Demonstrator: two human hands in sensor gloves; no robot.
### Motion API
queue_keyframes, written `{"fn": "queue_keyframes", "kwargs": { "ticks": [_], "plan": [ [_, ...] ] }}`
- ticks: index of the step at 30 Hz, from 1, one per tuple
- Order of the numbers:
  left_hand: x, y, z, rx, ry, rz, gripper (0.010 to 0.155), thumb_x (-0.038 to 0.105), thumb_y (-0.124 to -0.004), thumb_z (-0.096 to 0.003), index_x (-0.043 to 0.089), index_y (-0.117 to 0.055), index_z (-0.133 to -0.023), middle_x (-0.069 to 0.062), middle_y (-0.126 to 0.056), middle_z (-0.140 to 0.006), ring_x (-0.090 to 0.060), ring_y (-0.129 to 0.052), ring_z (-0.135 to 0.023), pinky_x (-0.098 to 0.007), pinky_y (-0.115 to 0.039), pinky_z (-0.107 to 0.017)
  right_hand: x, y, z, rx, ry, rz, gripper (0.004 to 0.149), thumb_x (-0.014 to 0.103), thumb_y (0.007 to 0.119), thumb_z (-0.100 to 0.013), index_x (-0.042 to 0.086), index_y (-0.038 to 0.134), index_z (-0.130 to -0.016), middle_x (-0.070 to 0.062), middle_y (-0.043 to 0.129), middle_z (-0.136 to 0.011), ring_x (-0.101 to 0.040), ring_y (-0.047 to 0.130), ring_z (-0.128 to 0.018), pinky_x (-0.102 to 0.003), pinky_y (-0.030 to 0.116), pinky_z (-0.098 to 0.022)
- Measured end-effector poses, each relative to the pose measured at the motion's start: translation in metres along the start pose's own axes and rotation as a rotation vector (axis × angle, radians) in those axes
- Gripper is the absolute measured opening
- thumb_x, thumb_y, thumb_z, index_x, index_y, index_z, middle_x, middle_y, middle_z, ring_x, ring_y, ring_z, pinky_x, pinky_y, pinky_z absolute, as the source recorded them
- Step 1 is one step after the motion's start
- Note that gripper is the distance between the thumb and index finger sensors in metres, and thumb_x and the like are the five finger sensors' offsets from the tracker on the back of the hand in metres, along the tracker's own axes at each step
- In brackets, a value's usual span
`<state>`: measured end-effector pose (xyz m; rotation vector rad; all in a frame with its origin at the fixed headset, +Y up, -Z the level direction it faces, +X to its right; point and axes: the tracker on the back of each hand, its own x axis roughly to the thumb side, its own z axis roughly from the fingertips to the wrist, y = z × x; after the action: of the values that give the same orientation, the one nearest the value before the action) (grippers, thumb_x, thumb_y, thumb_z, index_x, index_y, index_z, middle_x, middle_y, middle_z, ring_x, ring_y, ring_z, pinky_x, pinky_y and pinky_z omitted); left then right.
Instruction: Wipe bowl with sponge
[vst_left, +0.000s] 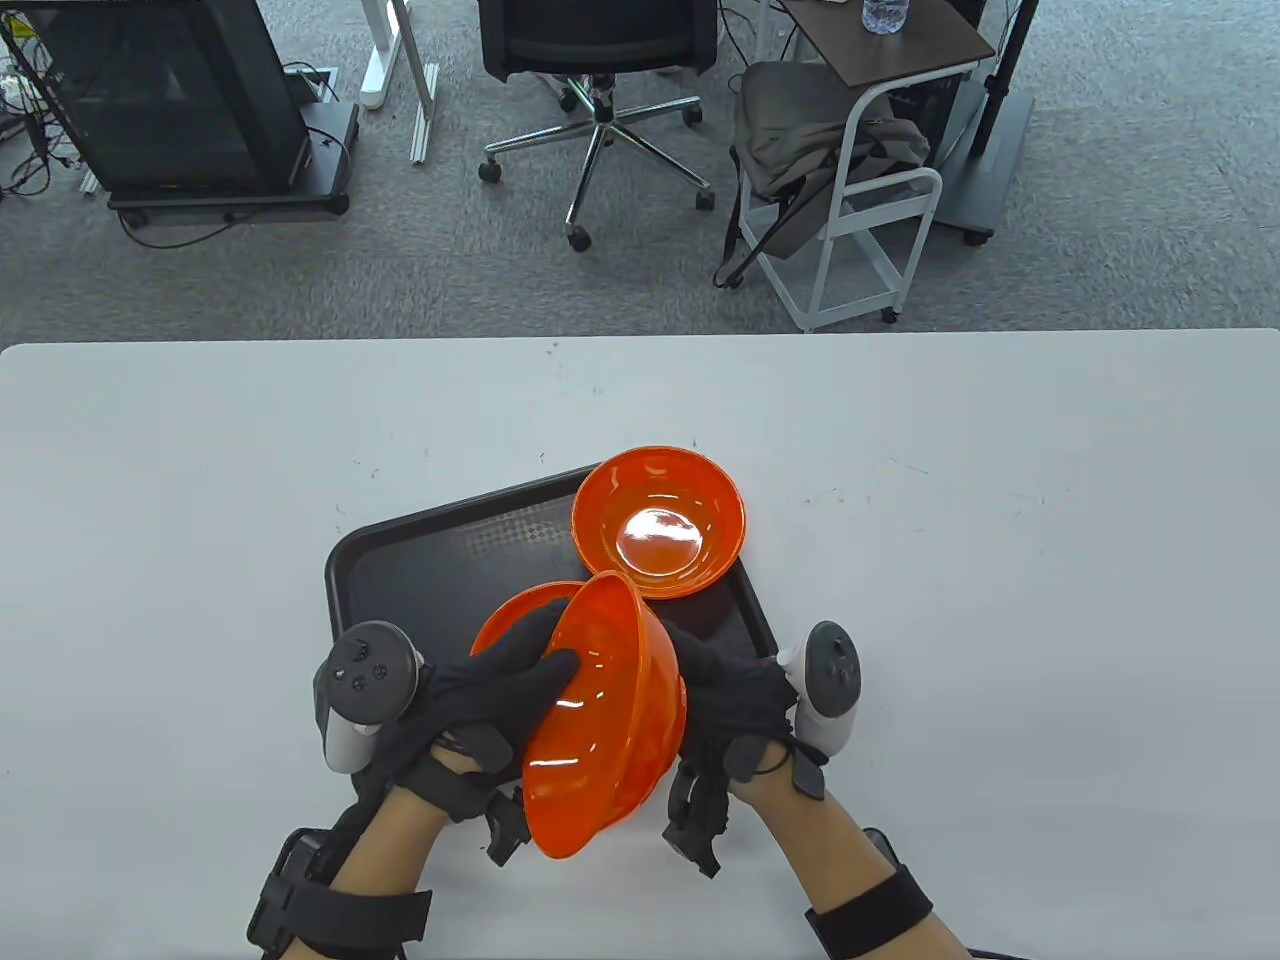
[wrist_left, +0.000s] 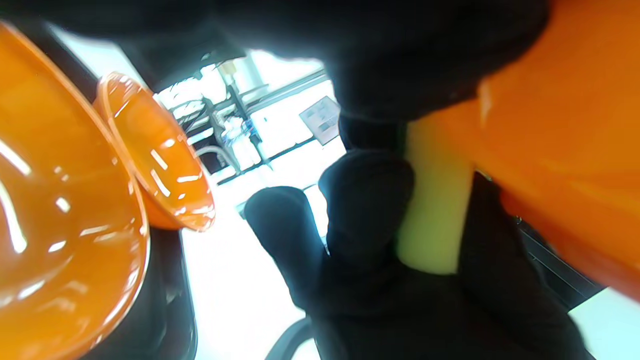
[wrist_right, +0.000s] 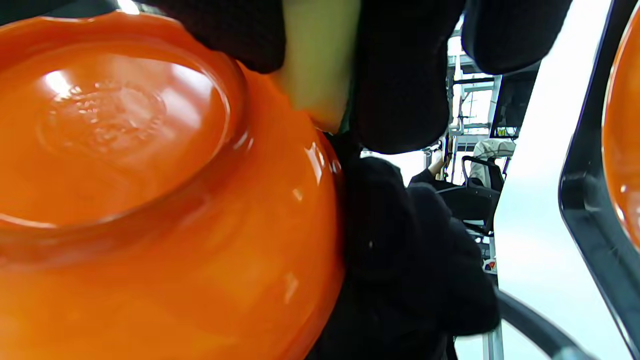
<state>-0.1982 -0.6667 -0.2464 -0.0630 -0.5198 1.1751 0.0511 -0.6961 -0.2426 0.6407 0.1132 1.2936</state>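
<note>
Two gloved hands hold a glossy orange plastic bowl (vst_left: 612, 715) tilted on its side above the white desk (vst_left: 1000, 600).

The left hand (vst_left: 500, 690) grips the bowl's rim, its fingers (vst_left: 545, 665) curled into the inside. The right hand (vst_left: 730, 700) sits against the bowl's outer wall and clamps a pale yellow-green sponge (wrist_right: 320, 65) between its fingers; in the right wrist view the sponge touches the bowl's outside just beside the round foot ring. The held bowl hangs over the near edge of a black rectangular plastic tray (vst_left: 400, 560). A second orange bowl (vst_left: 658, 522) stands upright on the tray's far right corner, and a third orange bowl (vst_left: 500, 620) lies behind the left hand, mostly hidden.
</note>
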Motion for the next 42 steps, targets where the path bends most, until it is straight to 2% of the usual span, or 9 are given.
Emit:
{"fn": "queue_keyframes", "kwargs": {
  "ticks": [7, 12, 19, 26, 36, 42],
  "plan": [
    [0.005, 0.003, 0.004, 0.118, -0.027, -0.001, 0.061, 0.054, -0.076, -0.0528, 0.012, -0.072, -0.097, 0.009, -0.099, -0.029, -0.001, -0.095, 0.005, -0.022, -0.09, 0.002, -0.002, 0.01, 0.001, 0.035, 0.022, -0.014, 0.052, 0.026, 0.074, -0.054, 0.004, 0.055, -0.096, -0.028, 0.081, -0.089, -0.036, 0.099, -0.061, -0.067, 0.069, -0.055],
    [0.008, 0.013, 0.007, 0.211, -0.027, -0.092, 0.057, 0.054, -0.076, -0.0526, 0.014, -0.077, -0.094, 0.009, -0.098, -0.027, -0.001, -0.095, 0.005, -0.022, -0.09, 0.002, -0.007, 0.017, 0.002, 0.064, 0.054, -0.027, 0.053, 0.027, 0.074, -0.054, -0.001, 0.054, -0.094, -0.03, 0.082, -0.085, -0.036, 0.101, -0.057, -0.066, 0.071, -0.054],
    [-0.001, 0.036, 0.015, 0.387, 0.06, -0.119, 0.055, 0.052, -0.076, -0.0521, 0.011, -0.078, -0.089, 0.01, -0.098, -0.028, -0.002, -0.095, 0.005, -0.023, -0.09, 0.002, -0.012, 0.04, 0.004, 0.177, 0.114, -0.073, 0.054, 0.028, 0.074, -0.054, -0.006, 0.054, -0.091, -0.031, 0.084, -0.08, -0.034, 0.103, -0.053, -0.063, 0.073, -0.052],
    [-0.021, 0.056, 0.021, 0.52, 0.141, -0.131, 0.054, 0.049, -0.079, -0.0509, 0.008, -0.077, -0.087, 0.009, -0.099, -0.032, -0.004, -0.097, 0.002, -0.025, -0.091, -0.001, -0.007, 0.047, 0.005, 0.177, 0.118, -0.079, 0.055, 0.029, 0.075, -0.055, -0.01, 0.054, -0.088, -0.032, 0.085, -0.077, -0.034, 0.105, -0.051, -0.061, 0.075, -0.051],
    [-0.025, 0.064, 0.024, 0.56, 0.187, -0.131, 0.054, 0.047, -0.08, -0.0509, 0.007, -0.076, -0.086, 0.008, -0.1, -0.032, -0.005, -0.097, 0.002, -0.025, -0.091, 0.0, 0.01, 0.032, 0.005, 0.117, 0.026, -0.055, 0.054, 0.03, 0.076, -0.055, -0.009, 0.056, -0.087, -0.032, 0.087, -0.075, -0.033, 0.106, -0.049, -0.061, 0.076, -0.05],
    [-0.029, 0.067, 0.026, 0.545, 0.226, -0.138, 0.054, 0.047, -0.08, -0.0508, 0.006, -0.077, -0.086, 0.008, -0.1, -0.031, -0.004, -0.097, 0.003, -0.025, -0.091, 0.001, 0.027, 0.016, 0.007, 0.016, -0.08, -0.015, 0.053, 0.029, 0.076, -0.055, -0.006, 0.056, -0.09, -0.032, 0.085, -0.078, -0.034, 0.103, -0.052, -0.062, 0.074, -0.051]
  ]
}}
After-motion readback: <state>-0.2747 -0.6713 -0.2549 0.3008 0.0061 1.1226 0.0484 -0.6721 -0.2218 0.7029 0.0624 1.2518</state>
